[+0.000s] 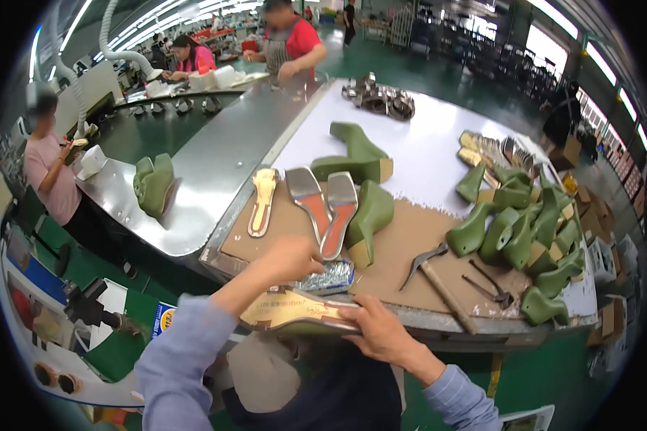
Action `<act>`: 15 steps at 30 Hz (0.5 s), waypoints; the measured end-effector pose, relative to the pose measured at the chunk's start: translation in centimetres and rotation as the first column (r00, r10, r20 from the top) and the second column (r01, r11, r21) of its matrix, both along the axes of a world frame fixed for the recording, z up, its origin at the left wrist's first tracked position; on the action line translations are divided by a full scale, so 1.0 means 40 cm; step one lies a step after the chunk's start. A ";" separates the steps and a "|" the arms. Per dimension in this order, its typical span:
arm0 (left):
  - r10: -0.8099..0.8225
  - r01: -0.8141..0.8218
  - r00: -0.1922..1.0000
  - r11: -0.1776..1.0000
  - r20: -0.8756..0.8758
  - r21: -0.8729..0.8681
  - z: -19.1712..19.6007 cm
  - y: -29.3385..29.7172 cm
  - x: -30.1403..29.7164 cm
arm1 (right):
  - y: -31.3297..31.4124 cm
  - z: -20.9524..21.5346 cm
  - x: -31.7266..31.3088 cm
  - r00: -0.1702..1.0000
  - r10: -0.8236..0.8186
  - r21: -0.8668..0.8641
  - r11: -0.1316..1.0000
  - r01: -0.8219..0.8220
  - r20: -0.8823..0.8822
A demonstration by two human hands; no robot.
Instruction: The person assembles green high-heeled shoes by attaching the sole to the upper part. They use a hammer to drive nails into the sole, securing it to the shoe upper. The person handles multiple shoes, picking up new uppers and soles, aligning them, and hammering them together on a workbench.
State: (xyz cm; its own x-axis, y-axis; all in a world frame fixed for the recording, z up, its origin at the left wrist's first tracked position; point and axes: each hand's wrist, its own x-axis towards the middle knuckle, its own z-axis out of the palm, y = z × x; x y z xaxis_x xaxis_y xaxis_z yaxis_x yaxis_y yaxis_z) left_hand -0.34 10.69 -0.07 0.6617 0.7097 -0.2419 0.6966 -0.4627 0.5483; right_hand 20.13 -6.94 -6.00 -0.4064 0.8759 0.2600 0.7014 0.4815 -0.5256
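Observation:
My right hand (382,329) grips the toe or heel end of a green shoe last lying sole up, with a pale yellow insole (295,309) against its sole. My left hand (291,260) is just above it, fingers curled together beside a box of small silvery metal pieces (331,276). Anything between those fingertips is too small to make out. Beyond the hands lie two orange and grey insoles (340,215), a pale yellow insole (262,203) and two green shoe lasts, one standing (371,219) and one on its side (356,158).
A hammer (446,294), pliers (418,264) and dark pincers (492,287) lie on the brown board. Many green lasts (525,230) are piled at right. Metal buckle-like parts (381,97) sit at the far edge. Co-workers stand left (47,165) and ahead (291,43).

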 end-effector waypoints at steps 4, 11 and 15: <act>-0.095 0.220 0.915 0.932 -0.392 0.288 -0.085 0.049 0.085 | -0.007 0.017 -0.017 0.997 -0.046 0.006 0.999 0.046 -0.068; -0.158 0.242 0.941 0.932 -0.299 0.269 -0.082 0.023 0.044 | -0.014 0.010 -0.014 0.996 -0.021 0.083 0.996 0.028 -0.081; -0.117 0.157 0.981 0.944 -0.152 0.288 -0.085 0.014 0.036 | -0.024 0.017 -0.017 0.996 -0.051 0.017 0.998 0.053 -0.072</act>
State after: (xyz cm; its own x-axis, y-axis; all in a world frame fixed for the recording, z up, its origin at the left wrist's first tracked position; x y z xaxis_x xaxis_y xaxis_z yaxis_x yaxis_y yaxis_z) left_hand 1.12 11.23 -3.46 0.7347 0.6668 -0.1245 0.6708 -0.6870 0.2793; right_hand 19.46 -7.91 -5.33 -0.3405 0.8900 0.3032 0.6867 0.4556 -0.5664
